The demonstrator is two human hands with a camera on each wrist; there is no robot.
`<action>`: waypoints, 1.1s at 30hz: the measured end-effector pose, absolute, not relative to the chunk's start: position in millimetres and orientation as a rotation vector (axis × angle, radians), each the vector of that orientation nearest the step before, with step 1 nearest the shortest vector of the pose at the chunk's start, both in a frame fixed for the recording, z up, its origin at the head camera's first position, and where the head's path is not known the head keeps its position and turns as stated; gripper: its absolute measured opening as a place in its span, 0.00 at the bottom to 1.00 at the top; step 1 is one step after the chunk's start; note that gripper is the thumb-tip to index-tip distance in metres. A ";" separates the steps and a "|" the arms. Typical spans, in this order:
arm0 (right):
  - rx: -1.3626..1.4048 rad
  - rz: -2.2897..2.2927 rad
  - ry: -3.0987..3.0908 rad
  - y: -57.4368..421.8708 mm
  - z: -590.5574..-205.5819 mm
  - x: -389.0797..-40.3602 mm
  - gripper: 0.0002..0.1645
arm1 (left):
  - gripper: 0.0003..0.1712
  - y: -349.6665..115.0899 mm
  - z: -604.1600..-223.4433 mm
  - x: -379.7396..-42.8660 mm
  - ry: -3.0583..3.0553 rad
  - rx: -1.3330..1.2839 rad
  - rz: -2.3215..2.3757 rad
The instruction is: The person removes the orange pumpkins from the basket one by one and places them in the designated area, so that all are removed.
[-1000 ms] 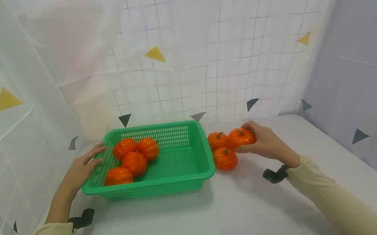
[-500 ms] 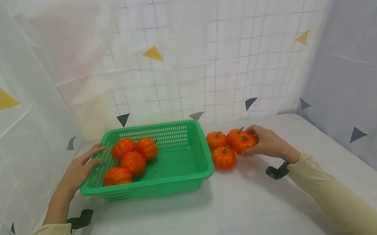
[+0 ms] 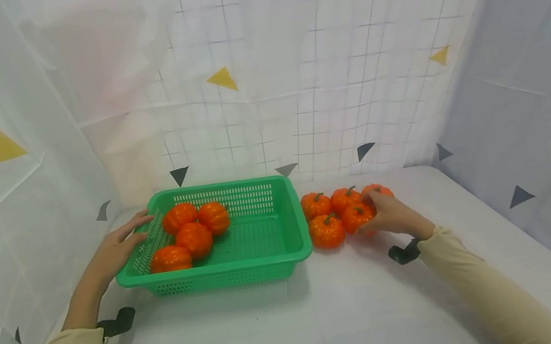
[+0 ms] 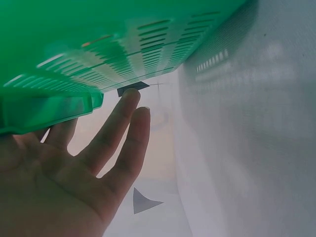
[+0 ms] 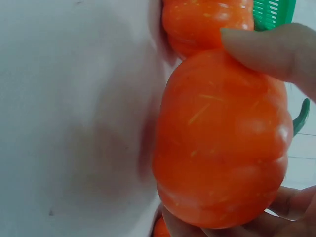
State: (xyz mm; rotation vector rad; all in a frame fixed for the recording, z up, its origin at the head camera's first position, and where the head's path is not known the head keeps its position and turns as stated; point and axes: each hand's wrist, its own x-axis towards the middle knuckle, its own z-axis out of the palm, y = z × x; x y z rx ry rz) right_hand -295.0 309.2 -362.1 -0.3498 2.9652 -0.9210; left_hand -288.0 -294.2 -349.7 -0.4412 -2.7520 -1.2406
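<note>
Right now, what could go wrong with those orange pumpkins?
The round, shiny pumpkin held in the right hand could perhaps slip or roll if that hold loosens. It is close beside the neighbouring pumpkins, so moving it may nudge them. The left hand is at one end of the green basket, so a push there might shift it.

In the head view, the held pumpkin (image 3: 357, 217) is being moved downward by the right hand (image 3: 390, 215), while the middle rear pumpkin (image 3: 345, 199) and far-right pumpkin (image 3: 378, 188) are being revealed.
</note>
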 end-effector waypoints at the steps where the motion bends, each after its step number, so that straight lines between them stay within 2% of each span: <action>1: -0.338 -0.909 2.956 309.2 -362.6 -295.0 0.44 | 0.29 -294.2 -349.8 -288.1 -2.752 -0.441 -1.241; 16: -0.301 -0.857 2.910 307.4 -369.6 -293.3 0.41 | 0.30 -295.3 -350.6 -290.7 -2.757 -0.447 -1.241; 25: -0.305 -0.813 2.872 303.7 -363.8 -292.4 0.47 | 0.29 -298.8 -354.1 -290.9 -2.747 -0.456 -1.249; 29: -0.344 -0.757 2.886 303.1 -359.4 -289.6 0.55 | 0.29 -298.6 -354.4 -290.7 -2.747 -0.447 -1.253; 33: -0.406 -0.797 2.919 296.2 -343.3 -283.8 0.55 | 0.29 -297.1 -353.3 -290.6 -2.743 -0.448 -1.259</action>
